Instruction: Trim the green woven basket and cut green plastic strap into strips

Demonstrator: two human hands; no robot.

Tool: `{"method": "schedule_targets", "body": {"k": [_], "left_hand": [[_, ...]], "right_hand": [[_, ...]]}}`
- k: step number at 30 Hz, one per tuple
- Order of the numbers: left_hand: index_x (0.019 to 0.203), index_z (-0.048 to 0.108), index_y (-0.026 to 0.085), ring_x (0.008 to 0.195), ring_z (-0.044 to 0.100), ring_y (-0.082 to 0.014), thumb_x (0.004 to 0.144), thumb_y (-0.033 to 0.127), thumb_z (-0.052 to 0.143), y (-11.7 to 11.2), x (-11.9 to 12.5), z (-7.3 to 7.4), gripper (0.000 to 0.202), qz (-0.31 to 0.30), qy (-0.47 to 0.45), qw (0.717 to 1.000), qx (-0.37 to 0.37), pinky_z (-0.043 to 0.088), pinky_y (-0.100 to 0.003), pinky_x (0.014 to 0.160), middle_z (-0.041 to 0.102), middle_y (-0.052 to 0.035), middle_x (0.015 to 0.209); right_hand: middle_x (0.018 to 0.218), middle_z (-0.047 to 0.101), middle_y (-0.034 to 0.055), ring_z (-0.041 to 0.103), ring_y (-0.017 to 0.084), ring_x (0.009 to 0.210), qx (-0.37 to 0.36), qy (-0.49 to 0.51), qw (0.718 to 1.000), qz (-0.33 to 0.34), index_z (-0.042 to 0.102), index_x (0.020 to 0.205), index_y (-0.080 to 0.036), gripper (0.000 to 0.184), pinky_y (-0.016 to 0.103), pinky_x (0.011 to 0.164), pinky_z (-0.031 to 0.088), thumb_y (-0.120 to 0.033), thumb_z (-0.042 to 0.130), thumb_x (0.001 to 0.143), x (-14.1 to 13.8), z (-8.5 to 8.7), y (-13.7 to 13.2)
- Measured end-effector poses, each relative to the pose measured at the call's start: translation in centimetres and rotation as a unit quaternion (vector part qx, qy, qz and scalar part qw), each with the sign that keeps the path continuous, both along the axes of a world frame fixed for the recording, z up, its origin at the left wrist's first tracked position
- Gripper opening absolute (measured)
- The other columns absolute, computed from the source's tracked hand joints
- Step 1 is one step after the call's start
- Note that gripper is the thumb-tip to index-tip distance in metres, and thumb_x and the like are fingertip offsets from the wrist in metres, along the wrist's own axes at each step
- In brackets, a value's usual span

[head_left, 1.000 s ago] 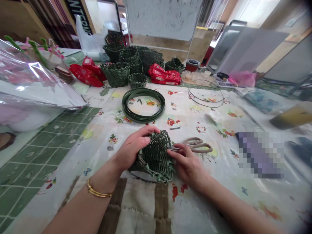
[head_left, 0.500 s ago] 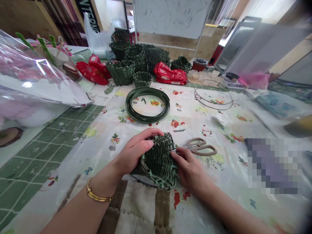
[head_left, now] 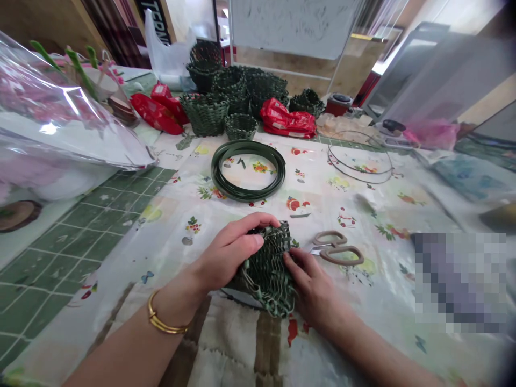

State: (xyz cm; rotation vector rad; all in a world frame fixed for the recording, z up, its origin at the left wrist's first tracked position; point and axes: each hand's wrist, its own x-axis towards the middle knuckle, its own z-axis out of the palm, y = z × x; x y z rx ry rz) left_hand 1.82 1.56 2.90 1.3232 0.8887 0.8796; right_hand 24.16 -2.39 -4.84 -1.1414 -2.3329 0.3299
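Left hand grips the green woven basket; right hand pinches at its wall, which looks mostly woven; what finishing remains is unclear. Scissors lie beside the basket.

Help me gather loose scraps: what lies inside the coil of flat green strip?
Inside the coil, a small dark green V-shaped scrap lies on the printed tablecloth. Whatever is directly beneath the coil's bands is covered and cannot be seen.
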Motion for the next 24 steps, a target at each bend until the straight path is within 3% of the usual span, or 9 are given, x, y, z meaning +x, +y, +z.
{"method": "schedule_targets", "body": {"k": [5, 10, 13, 18, 21, 24], "left_hand": [[0.112, 0.059, 0.021, 0.101, 0.055, -0.0256, 0.081, 0.032, 0.049, -0.3, -0.2, 0.1, 0.034, -0.007, -0.006, 1.0, 0.006, 0.043, -0.037, 0.087, 0.063, -0.0051, 0.109], [0.109, 0.061, 0.02, 0.106, 0.055, -0.0268, 0.078, 0.031, 0.049, -0.8, 0.0, 0.7, 0.035, -0.006, 0.021, 0.999, 0.049, 0.043, -0.037, 0.09, 0.064, -0.005, 0.112], [0.109, 0.062, 0.02, 0.108, 0.055, -0.0272, 0.078, 0.029, 0.049, -0.6, 0.2, 0.7, 0.035, -0.014, 0.045, 0.997, 0.053, 0.043, -0.037, 0.09, 0.064, -0.0053, 0.116], [0.109, 0.061, 0.018, 0.096, 0.058, -0.0247, 0.078, 0.031, 0.051, 0.3, -0.1, -0.2, 0.035, -0.019, -0.051, 0.999, 0.0, 0.045, -0.036, 0.083, 0.065, -0.0066, 0.107], [0.11, 0.06, 0.02, 0.094, 0.057, -0.0229, 0.08, 0.03, 0.05, 0.3, 0.0, -0.3, 0.033, -0.019, -0.036, 0.999, -0.004, 0.044, -0.034, 0.083, 0.065, -0.005, 0.106], [0.111, 0.059, 0.021, 0.091, 0.057, -0.022, 0.082, 0.029, 0.048, 0.0, 0.2, 0.0, 0.032, -0.018, -0.018, 1.0, -0.003, 0.044, -0.034, 0.083, 0.065, -0.004, 0.105]], "right_hand": [[0.122, 0.051, 0.0167, 0.058, 0.027, 0.108, -0.042, 0.051, 0.998, 0.024, 0.047, 0.136, -0.02, 0.064, 0.045, 0.087, 0.055, 0.001, 0.043, 0.075, -0.1, 1.5, 0.1], [0.117, 0.052, 0.0141, 0.059, 0.027, 0.104, -0.067, 0.039, 0.997, 0.019, 0.052, 0.13, -0.021, 0.06, 0.045, 0.085, 0.056, -0.002, 0.046, 0.074, 0.1, 3.3, -0.1], [0.113, 0.052, 0.015, 0.06, 0.026, 0.099, -0.057, 0.022, 0.998, 0.029, 0.053, 0.127, -0.017, 0.057, 0.042, 0.08, 0.059, -0.001, 0.045, 0.073, 0.4, 3.1, -0.3], [0.111, 0.051, 0.0182, 0.06, 0.027, 0.096, -0.027, -0.01, 0.999, 0.032, 0.054, 0.125, -0.01, 0.05, 0.044, 0.081, 0.058, -0.002, 0.043, 0.077, 0.3, 2.2, -0.3], [0.111, 0.051, 0.0209, 0.059, 0.03, 0.097, -0.03, -0.049, 0.998, 0.002, 0.053, 0.128, -0.007, 0.059, 0.047, 0.081, 0.058, 0.0, 0.044, 0.07, -0.4, 2.1, -0.5], [0.11, 0.053, 0.0177, 0.06, 0.027, 0.096, -0.054, -0.051, 0.997, -0.009, 0.053, 0.13, -0.012, 0.065, 0.044, 0.083, 0.057, 0.001, 0.045, 0.067, -0.6, 2.9, -0.5]]}}
